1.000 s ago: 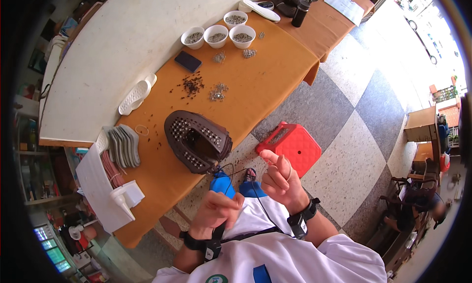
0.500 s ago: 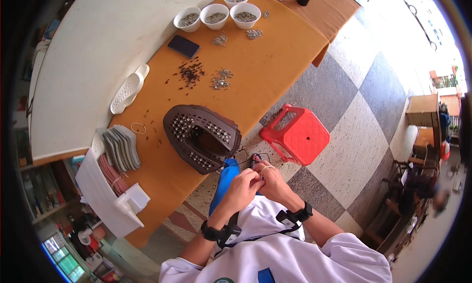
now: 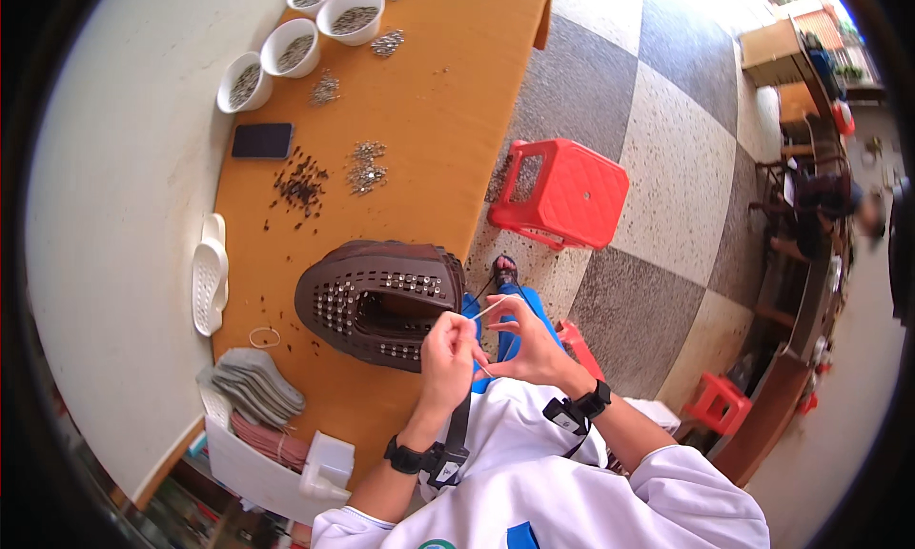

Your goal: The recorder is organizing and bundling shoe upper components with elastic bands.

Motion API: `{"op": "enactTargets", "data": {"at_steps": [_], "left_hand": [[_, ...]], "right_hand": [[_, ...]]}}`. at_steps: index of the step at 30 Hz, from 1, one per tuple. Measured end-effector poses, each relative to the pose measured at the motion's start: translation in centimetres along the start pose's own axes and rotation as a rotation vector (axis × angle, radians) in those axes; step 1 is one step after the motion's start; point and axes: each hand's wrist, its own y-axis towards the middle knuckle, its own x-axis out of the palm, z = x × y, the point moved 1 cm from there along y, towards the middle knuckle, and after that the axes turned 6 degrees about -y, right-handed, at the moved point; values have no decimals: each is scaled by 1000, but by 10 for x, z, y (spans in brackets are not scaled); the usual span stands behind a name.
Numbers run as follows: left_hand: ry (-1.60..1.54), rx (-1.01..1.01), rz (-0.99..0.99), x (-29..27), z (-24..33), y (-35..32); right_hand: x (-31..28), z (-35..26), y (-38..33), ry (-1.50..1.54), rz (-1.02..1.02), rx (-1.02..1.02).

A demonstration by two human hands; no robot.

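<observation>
Above my lap, a thin pale rubber band (image 3: 489,309) is stretched between my hands. My left hand (image 3: 448,356) pinches it with closed fingers. My right hand (image 3: 526,344) has thumb and fingers spread, with the band drawn across them. Just left of my hands, at the table's edge, sits a stack of dark brown perforated shoe uppers (image 3: 329,296), its top piece set with rows of shiny metal studs. Another pale rubber band (image 3: 265,337) lies on the table beyond the stack.
On the orange-covered table (image 3: 429,120) are white bowls (image 3: 291,49) of metal pieces, a phone (image 3: 262,141), dark bits (image 3: 300,187), white soles (image 3: 210,277) and grey strips (image 3: 253,387). A red stool (image 3: 577,192) stands right of the table; a person (image 3: 824,196) sits far right.
My hands have moved apart, and the band now stretches between them. The view has turned, so the table and stool appear shifted left.
</observation>
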Motion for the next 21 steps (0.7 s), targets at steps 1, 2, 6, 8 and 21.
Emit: {"op": "enactTargets", "data": {"at_steps": [1,2,6,8,21], "left_hand": [[-65,-29,36,-7,-4,8],[-60,-32,63,-15,-6,15],[17,-90,2,-18,-1,27],[206,-45,12,-22,-6,33],[973,385,331,-46,2,78]], "right_hand": [[0,4,0,82,30,22],[3,15,1,98,21,54],[29,47,4,118,36,80],[34,61,10,172,41,122],[47,110,54,111,54,270]]}}
